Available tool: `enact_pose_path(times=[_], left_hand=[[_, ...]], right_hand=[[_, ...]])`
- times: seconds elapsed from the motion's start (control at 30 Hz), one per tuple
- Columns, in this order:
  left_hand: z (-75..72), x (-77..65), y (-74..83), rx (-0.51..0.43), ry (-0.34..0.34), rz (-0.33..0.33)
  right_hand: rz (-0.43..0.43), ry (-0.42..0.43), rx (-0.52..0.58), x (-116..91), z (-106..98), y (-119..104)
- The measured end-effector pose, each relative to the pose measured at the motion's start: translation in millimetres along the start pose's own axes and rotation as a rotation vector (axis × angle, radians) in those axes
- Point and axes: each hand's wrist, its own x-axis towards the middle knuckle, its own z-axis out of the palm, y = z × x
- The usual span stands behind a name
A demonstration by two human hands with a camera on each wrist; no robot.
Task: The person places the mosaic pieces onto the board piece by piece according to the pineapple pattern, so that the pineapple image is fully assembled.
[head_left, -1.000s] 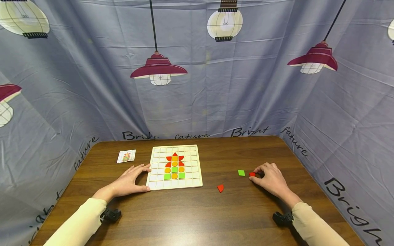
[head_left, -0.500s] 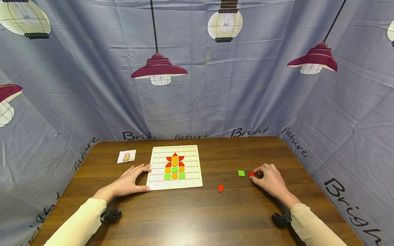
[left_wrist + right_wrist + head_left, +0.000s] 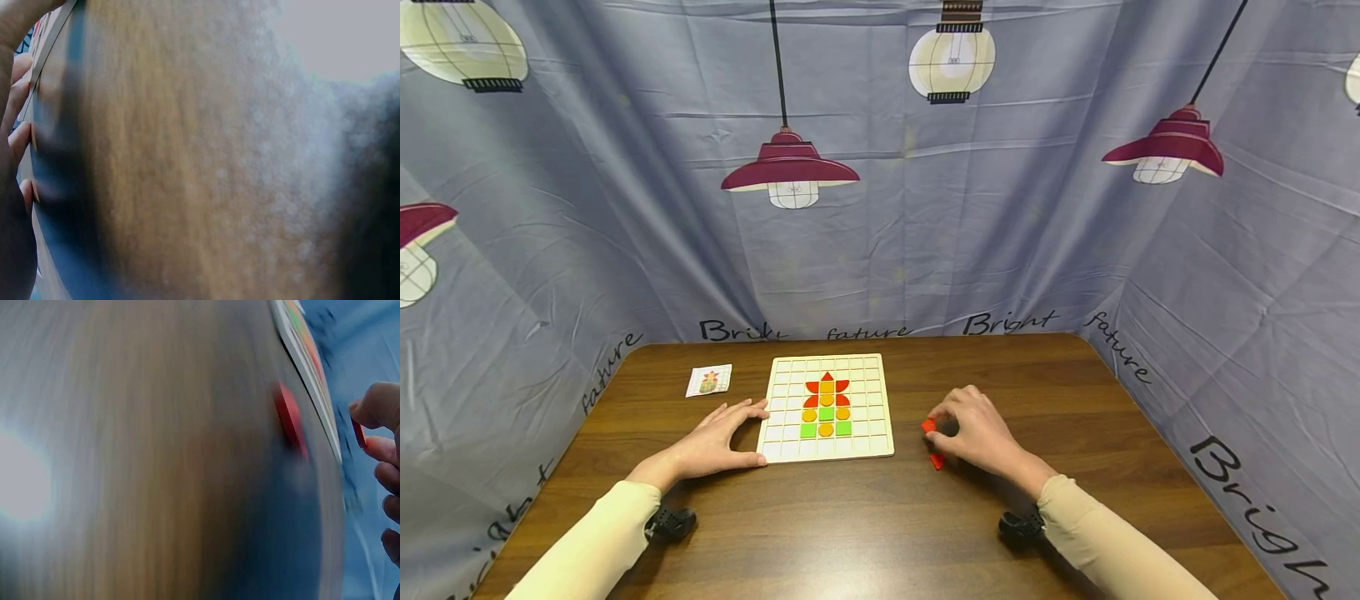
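My right hand pinches a small red tile between thumb and forefinger, raised above the table to the right of the board. A second red tile lies on the table just below this hand, partly covered by it in the head view. My left hand touches the left edge of the pale grid board with thumb and fingertips spread along it. On the board, red, orange and green tiles form an upright figure in the middle squares.
A small picture card with a pineapple-like figure lies to the left behind the board. The brown wooden table runs back to a blue-grey curtain printed with lamps, which surrounds it on the sides too.
My right hand has lifted the red tile and carried it left towards the board. The green tile seen earlier on the right is now hidden by that hand. The left hand stays put.
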Motion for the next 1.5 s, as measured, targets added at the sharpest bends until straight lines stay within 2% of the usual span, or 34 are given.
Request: enact_pose_path(times=[0.13,0.23,0.5,0.63,0.9,1.1,1.5], left_hand=[[-0.1,-0.2,-0.2,-0.004,-0.003,-0.003],[-0.4,0.1,-0.2,-0.010,-0.005,-0.004],[-1.1,-0.2,-0.7,-0.011,-0.007,-0.004],[-0.8,0.5,-0.7,-0.009,-0.004,0.001],[-2.0,-0.8,1.0,-0.005,0.000,0.007],[-3.1,-2.0,2.2,-0.005,0.011,0.016],[-1.9,-1.2,1.9,-0.009,-0.003,0.000]], right_hand=[[-0.115,-0.058,0.008,18,22,-36],[-0.160,-0.082,0.027,30,36,-57],[-0.156,-0.124,0.013,52,58,-89],[-0.130,-0.138,-0.007,55,64,-94],[-0.116,-0.106,-0.033,54,71,-94],[-0.081,-0.112,-0.022,54,72,-92],[-0.081,-0.105,-0.001,55,72,-92]])
